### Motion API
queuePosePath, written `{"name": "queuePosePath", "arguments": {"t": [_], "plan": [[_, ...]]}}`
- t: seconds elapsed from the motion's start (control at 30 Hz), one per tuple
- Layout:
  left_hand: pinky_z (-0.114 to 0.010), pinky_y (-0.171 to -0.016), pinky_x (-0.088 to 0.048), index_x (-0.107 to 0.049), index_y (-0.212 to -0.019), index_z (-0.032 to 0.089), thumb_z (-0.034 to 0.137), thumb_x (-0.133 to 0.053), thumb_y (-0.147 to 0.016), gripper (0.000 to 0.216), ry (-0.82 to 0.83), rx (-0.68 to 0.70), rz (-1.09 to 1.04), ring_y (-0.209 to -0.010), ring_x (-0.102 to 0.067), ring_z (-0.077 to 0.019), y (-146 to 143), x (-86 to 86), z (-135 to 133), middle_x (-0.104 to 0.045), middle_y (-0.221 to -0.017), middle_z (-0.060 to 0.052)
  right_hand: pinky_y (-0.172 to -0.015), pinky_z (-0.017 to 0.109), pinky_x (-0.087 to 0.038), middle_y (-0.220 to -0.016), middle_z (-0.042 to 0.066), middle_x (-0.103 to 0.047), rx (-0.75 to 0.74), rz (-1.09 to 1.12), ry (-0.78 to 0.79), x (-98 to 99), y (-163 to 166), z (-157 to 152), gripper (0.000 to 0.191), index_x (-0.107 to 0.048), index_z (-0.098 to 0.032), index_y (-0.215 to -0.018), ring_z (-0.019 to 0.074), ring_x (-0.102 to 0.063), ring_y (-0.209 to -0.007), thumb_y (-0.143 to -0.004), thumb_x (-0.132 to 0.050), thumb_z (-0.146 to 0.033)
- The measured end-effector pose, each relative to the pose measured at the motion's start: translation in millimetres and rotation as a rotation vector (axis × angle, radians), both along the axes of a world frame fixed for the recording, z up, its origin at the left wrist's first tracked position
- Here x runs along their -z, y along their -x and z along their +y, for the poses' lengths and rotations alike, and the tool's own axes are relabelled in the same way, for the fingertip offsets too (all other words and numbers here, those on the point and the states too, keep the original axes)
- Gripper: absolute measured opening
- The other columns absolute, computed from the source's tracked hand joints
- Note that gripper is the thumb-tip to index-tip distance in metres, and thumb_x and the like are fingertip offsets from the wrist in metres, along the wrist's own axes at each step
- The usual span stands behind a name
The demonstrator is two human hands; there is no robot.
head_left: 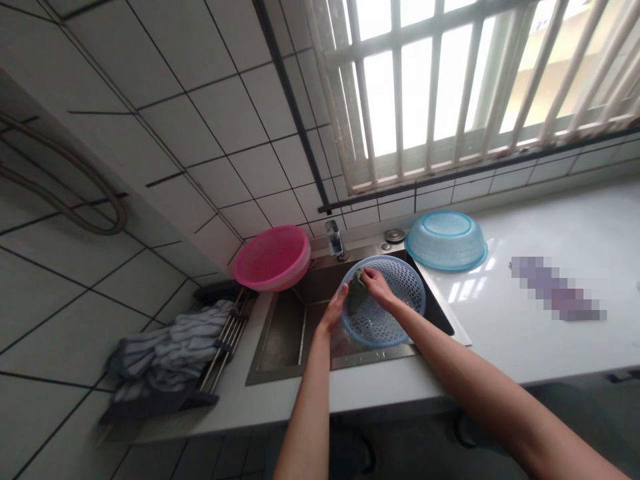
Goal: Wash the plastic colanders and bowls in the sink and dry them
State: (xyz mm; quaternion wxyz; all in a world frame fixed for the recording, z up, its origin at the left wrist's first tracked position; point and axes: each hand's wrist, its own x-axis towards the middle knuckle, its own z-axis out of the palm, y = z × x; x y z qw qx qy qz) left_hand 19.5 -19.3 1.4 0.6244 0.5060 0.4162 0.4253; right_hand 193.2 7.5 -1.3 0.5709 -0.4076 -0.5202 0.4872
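Note:
A light blue plastic colander (400, 320) with a perforated wall sits over the right part of the steel sink (280, 340). My left hand (334, 312) grips its left rim, thumb up by the edge. Inside the colander, my right hand (377, 285) pinches a green cloth (358, 295) and presses it against the inner left wall. The cloth hangs bunched below my fingertips. Behind the colander stands a chrome faucet (334, 239); I cannot tell whether water runs from it.
A pink basin (300, 270) leans at the sink's back left corner. An upturned blue basin (445, 241) rests on the right counter (530, 233), near a pixelated item (557, 290). Striped cloth (175, 347) lies by a metal rack (227, 347) on the left. A barred window (430, 87) is behind.

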Motion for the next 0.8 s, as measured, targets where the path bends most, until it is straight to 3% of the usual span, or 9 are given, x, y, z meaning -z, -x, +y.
{"name": "queuePosePath", "arguments": {"t": [0.07,0.13,0.27,0.33,0.4,0.53,0.63,0.73,0.8], "plan": [[-0.052,-0.126,-0.036,-0.062,-0.148,0.024,0.073,-0.068,-0.088,0.078,0.007,0.024,-0.025,-0.147,-0.051,-0.035,-2,-0.6,-1,-0.06,-0.154,-0.011,-0.069,0.026,-0.043,-0.081,0.002,-0.064,0.088,0.059,0.022,-1.0,-9,4,0.035,-0.062,-0.019,-0.085,0.0171,-0.053,-0.074,-0.086,-0.057,-0.054],[-0.054,-0.125,-0.038,-0.061,-0.149,0.024,0.073,-0.068,-0.088,0.079,0.015,0.03,-0.026,-0.144,-0.054,-0.0359,-3,-1.8,-3,-0.062,-0.152,-0.012,-0.07,0.027,-0.044,-0.083,0.003,-0.066,0.037,0.05,0.007,0.3,-9,3,0.034,-0.063,-0.019,-0.087,0.0176,-0.055,-0.076,-0.086,-0.057,-0.053],[-0.052,-0.127,-0.033,-0.068,-0.14,0.021,0.075,-0.068,-0.086,0.076,-0.041,-0.051,0.077,-0.148,-0.05,-0.0365,2,-3.8,-4,-0.063,-0.151,-0.013,-0.071,0.028,-0.045,-0.081,0.003,-0.068,-0.385,-0.168,-0.051,9.7,12,-10,0.028,-0.067,-0.017,-0.083,0.0173,-0.055,-0.073,-0.082,-0.064,-0.045],[-0.051,-0.128,-0.031,-0.07,-0.137,0.02,0.077,-0.067,-0.085,0.078,-0.062,-0.083,0.115,-0.148,-0.05,-0.0366,4,-3.8,-2,-0.062,-0.151,-0.013,-0.069,0.028,-0.043,-0.078,0.003,-0.067,-0.49,-0.242,-0.073,13.5,21,-14,0.027,-0.067,-0.016,-0.08,0.0165,-0.054,-0.07,-0.081,-0.065,-0.043],[-0.051,-0.127,-0.032,-0.07,-0.138,0.02,0.078,-0.067,-0.085,0.079,-0.059,-0.081,0.121,-0.147,-0.051,-0.0368,4,-3.0,-1,-0.063,-0.151,-0.013,-0.069,0.028,-0.043,-0.077,0.003,-0.066,-0.422,-0.22,-0.085,13.4,22,-13,0.029,-0.067,-0.016,-0.079,0.0167,-0.053,-0.071,-0.083,-0.062,-0.044],[-0.051,-0.126,-0.035,-0.066,-0.143,0.023,0.074,-0.068,-0.086,0.077,-0.051,-0.008,0.079,-0.146,-0.051,-0.0363,0,-1.5,-1,-0.063,-0.151,-0.011,-0.072,0.028,-0.045,-0.082,0.004,-0.067,-0.074,-0.025,-0.015,3.5,1,-3,0.033,-0.065,-0.018,-0.084,0.0183,-0.055,-0.077,-0.085,-0.058,-0.05],[-0.052,-0.123,-0.039,-0.064,-0.144,0.023,0.073,-0.068,-0.088,0.075,-0.047,0.038,0.037,-0.144,-0.054,-0.0366,-3,-1.3,-3,-0.063,-0.151,-0.011,-0.073,0.028,-0.046,-0.084,0.004,-0.068,0.062,0.057,0.04,-2.6,-11,2,0.036,-0.064,-0.018,-0.087,0.0191,-0.056,-0.078,-0.084,-0.059,-0.053],[-0.052,-0.124,-0.038,-0.064,-0.143,0.023,0.074,-0.067,-0.088,0.076,-0.046,0.008,0.052,-0.144,-0.054,-0.0357,-1,-0.8,-3,-0.064,-0.15,-0.012,-0.073,0.028,-0.046,-0.086,0.004,-0.069,-0.028,0.007,0.009,-1.3,-5,-4,0.035,-0.066,-0.018,-0.089,0.0187,-0.057,-0.078,-0.085,-0.059,-0.052],[-0.051,-0.126,-0.033,-0.067,-0.141,0.022,0.076,-0.067,-0.087,0.076,-0.082,-0.028,0.092,-0.146,-0.052,-0.035,0,-0.1,-2,-0.064,-0.15,-0.012,-0.072,0.028,-0.045,-0.085,0.004,-0.069,-0.246,-0.096,-0.028,3.1,6,-11,0.033,-0.069,-0.016,-0.087,0.0181,-0.056,-0.076,-0.085,-0.061,-0.048]]}}
